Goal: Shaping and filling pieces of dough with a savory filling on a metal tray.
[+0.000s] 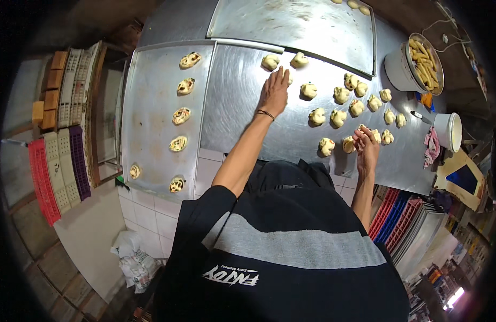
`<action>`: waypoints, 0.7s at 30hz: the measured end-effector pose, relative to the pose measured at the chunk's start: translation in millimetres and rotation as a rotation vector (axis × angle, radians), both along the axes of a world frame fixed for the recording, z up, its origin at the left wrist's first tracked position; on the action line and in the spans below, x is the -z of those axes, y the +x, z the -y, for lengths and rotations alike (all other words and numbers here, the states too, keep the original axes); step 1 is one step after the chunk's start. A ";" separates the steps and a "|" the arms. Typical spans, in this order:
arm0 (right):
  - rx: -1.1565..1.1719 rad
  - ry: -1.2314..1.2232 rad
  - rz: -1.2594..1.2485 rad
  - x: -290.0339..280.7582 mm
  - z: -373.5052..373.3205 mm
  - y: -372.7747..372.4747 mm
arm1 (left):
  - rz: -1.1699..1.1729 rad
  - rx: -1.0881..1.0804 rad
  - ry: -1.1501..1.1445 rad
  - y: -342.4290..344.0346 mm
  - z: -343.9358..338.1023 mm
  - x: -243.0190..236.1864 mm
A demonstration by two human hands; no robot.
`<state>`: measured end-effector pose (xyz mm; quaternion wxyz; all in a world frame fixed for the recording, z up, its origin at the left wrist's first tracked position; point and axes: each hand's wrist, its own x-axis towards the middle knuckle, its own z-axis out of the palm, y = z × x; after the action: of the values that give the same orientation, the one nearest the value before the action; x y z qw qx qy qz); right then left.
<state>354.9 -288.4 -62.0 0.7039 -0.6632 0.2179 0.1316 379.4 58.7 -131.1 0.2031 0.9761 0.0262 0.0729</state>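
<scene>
My left hand (274, 94) reaches to the far middle of the metal table, fingers stretched out over a pale dough piece (289, 79) that they partly cover. My right hand (367, 149) is at the near right of the table, its fingers curled at a dough piece (362, 129) with reddish bits, which they partly hide. Close beside it lies another dough piece (348, 144). Several similar knobbly dough pieces (338, 118) are spread between and beyond my hands. On the left, a metal tray (151, 96) carries several flattened oval doughs (181, 116) with dark filling showing.
A second metal tray (296, 32) lies at the far side, with small dough pieces at its corner. At the right stand a bucket topped with yellow finger-shaped pieces (425, 64), a white tub (446, 131), a pink cloth (432, 146) and a knife-like tool (419, 116). Crates (57, 172) stand at left.
</scene>
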 end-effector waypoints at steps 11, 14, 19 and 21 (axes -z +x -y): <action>-0.630 -0.193 0.414 6.7 -157.3 24.8 | -0.153 -0.162 -1.148 -5.1 -37.1 -51.3; -0.743 -0.086 0.505 0.5 -205.0 26.5 | 0.019 -0.179 -1.310 -62.4 -30.3 -56.8; -1.045 0.162 0.407 -24.1 -244.4 27.3 | 0.319 -0.391 -1.684 -129.3 -1.0 -97.4; -1.157 0.188 0.472 -26.6 -264.4 18.3 | 0.447 -0.558 -1.726 -149.5 -0.4 -93.6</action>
<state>373.1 -24.1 -35.4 0.6033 -0.6200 -0.3497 0.3596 229.9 59.1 -37.6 0.8333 0.4094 0.2649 0.2604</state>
